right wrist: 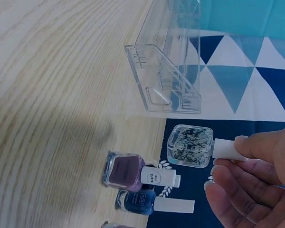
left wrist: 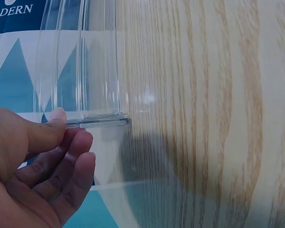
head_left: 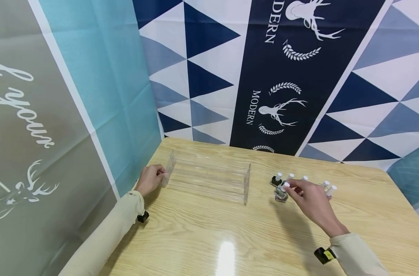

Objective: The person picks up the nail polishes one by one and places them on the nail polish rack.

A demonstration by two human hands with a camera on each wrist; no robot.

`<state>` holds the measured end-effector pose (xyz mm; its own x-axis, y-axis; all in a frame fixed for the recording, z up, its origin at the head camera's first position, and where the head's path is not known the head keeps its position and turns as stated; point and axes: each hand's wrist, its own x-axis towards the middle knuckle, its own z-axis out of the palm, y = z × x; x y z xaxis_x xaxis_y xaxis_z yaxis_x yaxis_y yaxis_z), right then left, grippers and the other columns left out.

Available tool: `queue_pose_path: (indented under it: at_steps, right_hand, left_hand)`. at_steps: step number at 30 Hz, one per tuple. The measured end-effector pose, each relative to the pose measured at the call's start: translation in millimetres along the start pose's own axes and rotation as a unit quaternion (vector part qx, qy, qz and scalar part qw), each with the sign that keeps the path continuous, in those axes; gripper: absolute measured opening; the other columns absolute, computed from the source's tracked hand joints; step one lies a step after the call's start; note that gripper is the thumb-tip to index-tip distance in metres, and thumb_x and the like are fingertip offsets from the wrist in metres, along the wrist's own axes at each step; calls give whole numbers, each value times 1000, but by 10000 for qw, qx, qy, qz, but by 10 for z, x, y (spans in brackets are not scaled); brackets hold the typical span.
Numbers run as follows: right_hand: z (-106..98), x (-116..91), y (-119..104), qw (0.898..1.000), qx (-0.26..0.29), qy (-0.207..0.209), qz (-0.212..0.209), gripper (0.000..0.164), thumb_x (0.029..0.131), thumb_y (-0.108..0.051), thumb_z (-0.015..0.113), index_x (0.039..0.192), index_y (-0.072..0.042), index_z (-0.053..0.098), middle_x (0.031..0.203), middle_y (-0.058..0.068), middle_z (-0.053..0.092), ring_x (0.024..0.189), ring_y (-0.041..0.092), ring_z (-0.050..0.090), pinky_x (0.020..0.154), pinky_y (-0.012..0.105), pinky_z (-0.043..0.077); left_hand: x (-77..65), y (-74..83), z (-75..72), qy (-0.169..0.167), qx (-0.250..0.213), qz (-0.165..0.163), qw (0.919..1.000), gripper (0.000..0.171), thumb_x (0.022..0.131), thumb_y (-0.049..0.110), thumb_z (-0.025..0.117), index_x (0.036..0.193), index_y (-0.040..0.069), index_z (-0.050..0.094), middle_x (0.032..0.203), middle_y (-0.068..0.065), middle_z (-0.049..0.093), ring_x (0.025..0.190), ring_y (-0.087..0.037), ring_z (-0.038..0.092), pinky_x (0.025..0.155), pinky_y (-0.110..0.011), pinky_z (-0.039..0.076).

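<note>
My left hand [head_left: 152, 179] pinches the left end panel of a clear tiered acrylic rack [left wrist: 97, 118], thumb on one side and fingers on the other. The rack [head_left: 209, 174] stands on the table. To its right, my right hand [head_left: 312, 201] pinches the white cap of a nail polish bottle [right wrist: 192, 146] between thumb and fingers. This bottle is clear, with dark and pale flakes inside. Beside it in the right wrist view are a purple nail polish bottle [right wrist: 126, 172] and a blue one [right wrist: 136, 201]. My right hand partly hides the group in the head view.
Several white-capped bottles, including a dark one [head_left: 275, 181], stand on the wooden table [head_left: 195, 230] around my right hand. Patterned cloth [head_left: 209, 76] hangs behind the table, and a grey and teal cloth [head_left: 102, 76] hangs at the left.
</note>
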<state>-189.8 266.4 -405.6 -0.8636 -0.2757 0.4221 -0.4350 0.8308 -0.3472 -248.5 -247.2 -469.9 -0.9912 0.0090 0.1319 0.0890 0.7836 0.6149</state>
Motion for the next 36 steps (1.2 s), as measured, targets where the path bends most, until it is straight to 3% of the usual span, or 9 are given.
queue_pose_path:
  at_steps: [8,16,23,36]
  right_hand:
    - [-15,87,-42,9999,-123,51,-56,17,95,-16,76,107,-5,77,89,7,75,70,19,69,60,38,52]
    - [-12,140,-89,9999,10,-101,10,23,97,-16,74,115,0,75,93,9,75,73,20,69,60,34,53]
    - [67,210,-94,9999,-39,-93,-115,20,97,-12,73,112,0,76,90,6,74,72,17,66,61,34,51]
    - [136,345,-148,9996,71,-242,-139,20,98,-12,71,114,0,76,92,9,75,74,20,70,65,41,54]
  left_hand:
    - [6,17,7,29,-54,-8,10000,6,97,9,72,93,5,74,84,-5,71,69,-16,61,63,-35,50]
    - [11,22,4,15,-98,-76,9999,6,98,7,71,93,4,74,85,-6,70,71,-18,61,63,-34,50]
    - [19,-5,-7,-3,-113,-7,9999,7,98,8,71,93,4,74,84,-6,71,70,-17,62,63,-34,50]
    - [-17,-11,-16,-25,1,-11,10000,8,98,9,71,93,5,74,81,-3,69,66,-15,58,63,-35,49]
